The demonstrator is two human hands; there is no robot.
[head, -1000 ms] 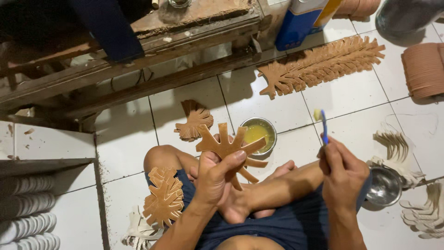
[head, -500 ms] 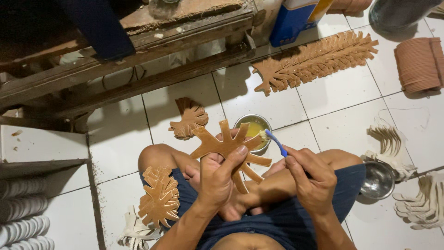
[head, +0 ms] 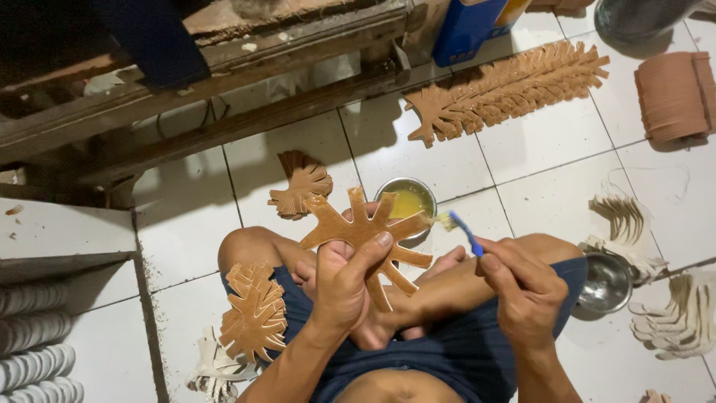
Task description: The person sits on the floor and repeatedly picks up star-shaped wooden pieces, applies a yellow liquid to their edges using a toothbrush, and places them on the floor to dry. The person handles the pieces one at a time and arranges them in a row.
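Note:
My left hand grips a brown star-shaped flat piece with several prongs, held up over my crossed legs. My right hand holds a blue-handled toothbrush, its bristles touching the tip of one right prong. Just behind the piece, a small metal cup of yellow liquid stands on the white tile floor. A stack of similar brown leaf-like pieces rests on my left knee.
A fan of brown pieces lies by the cup. A long row of them stretches at back right beside a blue box. A steel bowl and pale pieces sit at right. Wooden beams run along the back.
My right hand has swung in from the right side, bringing the toothbrush from upright in the air down to the star-shaped piece. My left hand keeps the piece in place.

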